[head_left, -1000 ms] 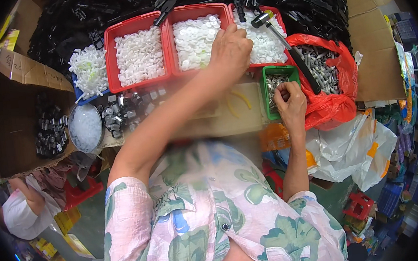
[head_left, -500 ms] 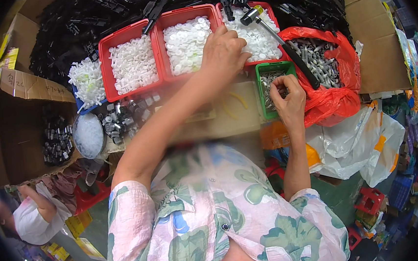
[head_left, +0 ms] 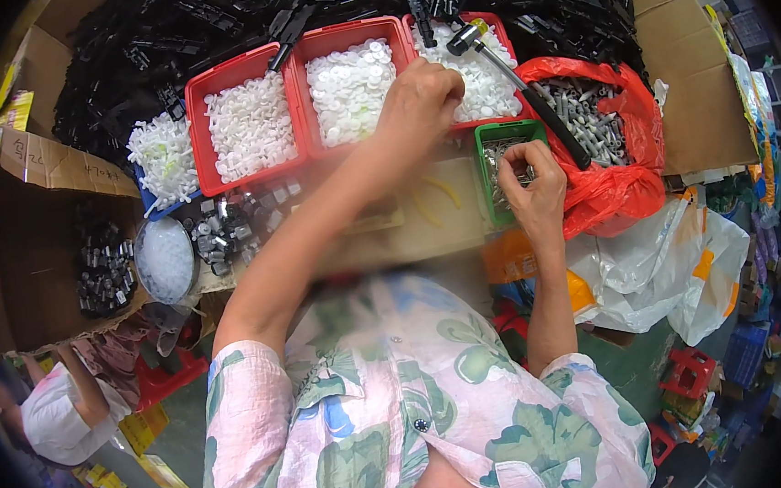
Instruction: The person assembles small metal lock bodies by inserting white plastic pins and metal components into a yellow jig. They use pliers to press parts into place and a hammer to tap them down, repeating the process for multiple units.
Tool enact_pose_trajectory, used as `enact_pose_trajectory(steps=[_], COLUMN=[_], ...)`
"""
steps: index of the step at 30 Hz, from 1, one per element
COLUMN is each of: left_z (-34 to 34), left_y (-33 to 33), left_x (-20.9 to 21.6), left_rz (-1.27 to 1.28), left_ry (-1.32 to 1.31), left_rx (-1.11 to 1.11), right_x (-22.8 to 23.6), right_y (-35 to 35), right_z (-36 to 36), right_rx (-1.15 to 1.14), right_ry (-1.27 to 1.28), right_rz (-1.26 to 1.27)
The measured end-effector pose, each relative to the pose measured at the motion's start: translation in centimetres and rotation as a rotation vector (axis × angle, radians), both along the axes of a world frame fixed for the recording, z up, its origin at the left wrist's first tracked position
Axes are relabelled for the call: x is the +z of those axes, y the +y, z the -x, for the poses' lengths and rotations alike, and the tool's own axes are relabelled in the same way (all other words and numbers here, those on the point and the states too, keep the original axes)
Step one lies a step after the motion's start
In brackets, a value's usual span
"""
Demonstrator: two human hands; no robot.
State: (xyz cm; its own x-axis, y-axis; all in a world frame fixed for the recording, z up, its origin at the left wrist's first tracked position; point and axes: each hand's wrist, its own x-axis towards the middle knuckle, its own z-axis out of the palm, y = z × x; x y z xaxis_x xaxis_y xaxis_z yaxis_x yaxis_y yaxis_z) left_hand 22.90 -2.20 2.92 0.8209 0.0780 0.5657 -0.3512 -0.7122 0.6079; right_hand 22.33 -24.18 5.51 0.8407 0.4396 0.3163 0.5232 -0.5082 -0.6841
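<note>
My left hand (head_left: 421, 104) reaches forward to the rim between the middle red tray (head_left: 344, 35) and the right red tray (head_left: 491, 121), both full of small white plastic parts. Its fingers curl down into the white parts and hide what they touch. My right hand (head_left: 528, 183) hovers over a small green tray (head_left: 484, 177) of small metal pieces, thumb and fingers pinched together on what looks like one small metal piece.
A black-handled hammer (head_left: 535, 95) lies across the right red tray and a red bag of metal bolts (head_left: 601, 126). A third red tray (head_left: 248, 127), a heap of black plastic parts (head_left: 164, 51), white plastic bags (head_left: 658, 269) and another person (head_left: 56, 417) surround the bench.
Both hands stay at the same trays; only the view shifts slightly and my left hand's fingers work a little in the white parts.
</note>
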Motion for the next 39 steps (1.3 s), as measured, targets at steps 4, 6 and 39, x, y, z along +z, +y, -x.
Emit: enact_pose_trajectory(steps=[4,6,39], left_z=[1.9,3.0,11.2], left_y=[0.2,0.7,5.2], left_x=[3.0,3.4,2.9], left_rz=[0.536,0.858,1.0], left_ry=[0.325,0.477,0.923], left_rx=[-0.066,-0.134,-0.423], right_x=[1.1,1.9,3.3], right_y=[1.0,1.5,5.4], right_z=[0.0,-0.1,1.0], right_rx=[0.054,0.107,0.647], right_ry=[0.032,0.049,0.955], right_rz=[-0.06,-0.079,-0.088])
